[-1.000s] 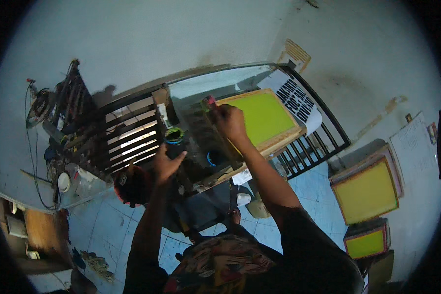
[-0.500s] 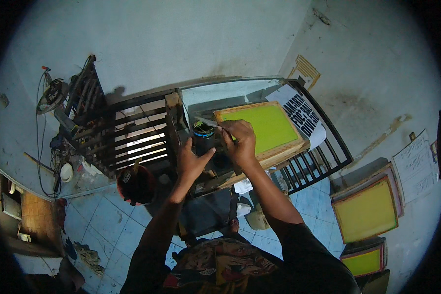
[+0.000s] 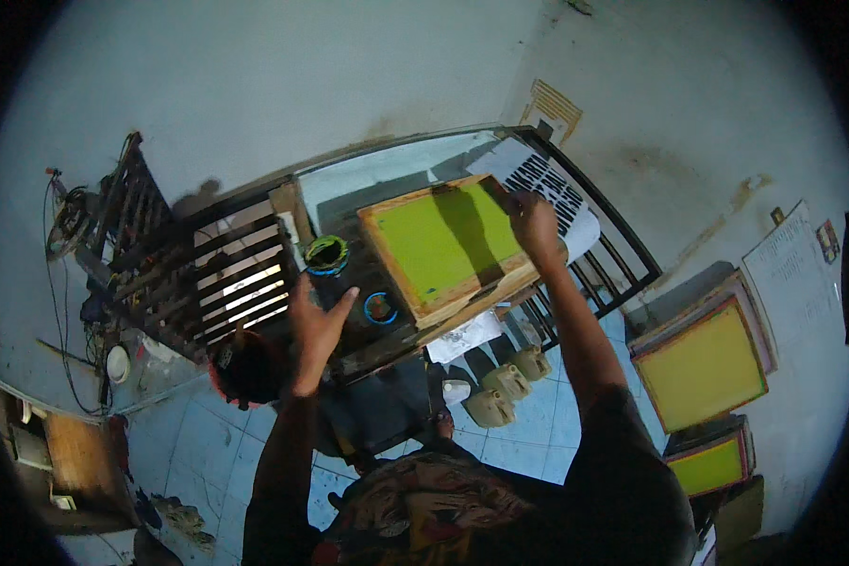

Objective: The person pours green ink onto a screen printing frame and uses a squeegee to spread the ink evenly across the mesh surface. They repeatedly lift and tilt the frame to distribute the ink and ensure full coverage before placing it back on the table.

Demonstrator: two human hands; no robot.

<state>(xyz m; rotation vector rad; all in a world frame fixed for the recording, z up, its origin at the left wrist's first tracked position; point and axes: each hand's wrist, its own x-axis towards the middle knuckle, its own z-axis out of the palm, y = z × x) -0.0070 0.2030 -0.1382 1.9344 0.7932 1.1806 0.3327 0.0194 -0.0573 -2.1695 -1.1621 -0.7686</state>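
Note:
My left hand (image 3: 320, 325) has its thumb and fingers apart, just below a dark jar with a blue-green rim (image 3: 327, 255). A smaller dark container with a blue rim (image 3: 380, 307) stands to the right of that hand. My right hand (image 3: 535, 229) is closed above the far right part of a wood-framed screen with yellow-green mesh (image 3: 434, 245). What its fingers hold, if anything, is hidden. The arm's shadow falls across the mesh. A white sheet with large black lettering (image 3: 568, 203) lies beyond my right hand.
A dark slatted rack (image 3: 241, 274) extends left of the jars. A dark red bucket (image 3: 245, 368) stands near my left forearm. Several beige jerrycans (image 3: 507, 382) are on the blue tiled floor (image 3: 528, 453). More framed screens (image 3: 703, 377) lean against the right wall.
My right hand has moved right, from above the jar, where it held a thin pale flat tool, to the screen's right end. My left hand stays beside the jar. The view has shifted.

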